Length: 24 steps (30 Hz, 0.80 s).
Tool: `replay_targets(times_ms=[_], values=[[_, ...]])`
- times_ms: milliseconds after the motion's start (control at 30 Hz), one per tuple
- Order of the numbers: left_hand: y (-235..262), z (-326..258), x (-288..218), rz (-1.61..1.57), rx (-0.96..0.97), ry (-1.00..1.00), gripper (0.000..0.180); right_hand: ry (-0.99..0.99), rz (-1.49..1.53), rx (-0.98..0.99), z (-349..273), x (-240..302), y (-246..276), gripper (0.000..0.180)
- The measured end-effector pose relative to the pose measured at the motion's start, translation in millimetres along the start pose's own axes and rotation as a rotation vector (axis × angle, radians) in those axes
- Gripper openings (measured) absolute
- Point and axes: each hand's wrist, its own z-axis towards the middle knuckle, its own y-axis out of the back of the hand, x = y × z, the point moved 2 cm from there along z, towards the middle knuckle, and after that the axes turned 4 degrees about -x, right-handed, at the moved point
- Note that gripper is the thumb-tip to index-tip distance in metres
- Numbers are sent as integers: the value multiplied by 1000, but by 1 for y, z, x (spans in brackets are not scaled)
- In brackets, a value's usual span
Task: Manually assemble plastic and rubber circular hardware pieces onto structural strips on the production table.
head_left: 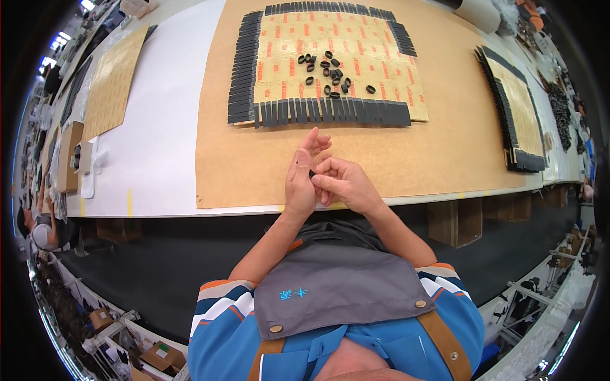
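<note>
My left hand (301, 185) is raised at the table's front edge, its fingers and thumb stretched out. Pressed close against its palm side is my right hand (346, 184), thumb and fingers pinched on a small black piece (312, 173). Most of that piece is hidden, so its full shape cannot be told. Just beyond the hands lies a yellowish sheet (279, 76) with red print. Several small black rings (309, 80) are scattered on it, some upright and some tilted. Rows of black strips (330, 112) line its edges and overhang the near side.
Brown paper (241, 171) covers the middle of the white table (162, 146). At the right lies a stack of strip-edged sheets (521, 114); another yellowish sheet (117, 86) is at the left, near a cardboard box (70, 159). Open boxes (454, 222) sit under the table edge. A person (47, 228) is at far left.
</note>
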Motion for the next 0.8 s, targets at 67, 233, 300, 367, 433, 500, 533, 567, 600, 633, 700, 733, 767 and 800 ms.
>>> replay_targets(times_ms=[67,233,300,367,433,500,533,567,600,633,700,733,767,800], values=[[-4,-1,6,104,51,-27,55,35,150,-28,1,-10,1,13],[8,0,8,20,62,97,50,125,235,-189,-2,-4,25,12],[15,0,7,102,99,136,44,127,196,-220,-4,-1,32,11],[15,-2,5,187,134,175,39,131,183,-234,-5,-4,33,11],[11,-5,3,159,130,233,27,134,170,-249,-6,-6,33,11],[10,-6,4,199,98,237,25,113,126,-233,-8,-4,33,11],[9,-5,4,236,69,237,24,107,128,-235,-9,-4,34,11],[9,-5,4,235,67,244,24,98,165,-185,-9,-4,36,13],[10,-4,3,245,68,275,23,88,201,-136,-9,-4,36,14],[12,-5,3,254,65,307,22,76,203,-137,-9,-4,37,14],[11,-4,5,242,60,325,21,63,168,-113,-8,-3,37,16],[11,-5,5,232,60,333,21,44,170,-112,-8,-2,37,16],[8,-6,2,209,85,350,19,38,151,-111,-8,-2,38,15],[9,-6,1,203,71,364,19,31,131,-110,-7,-3,38,15]])
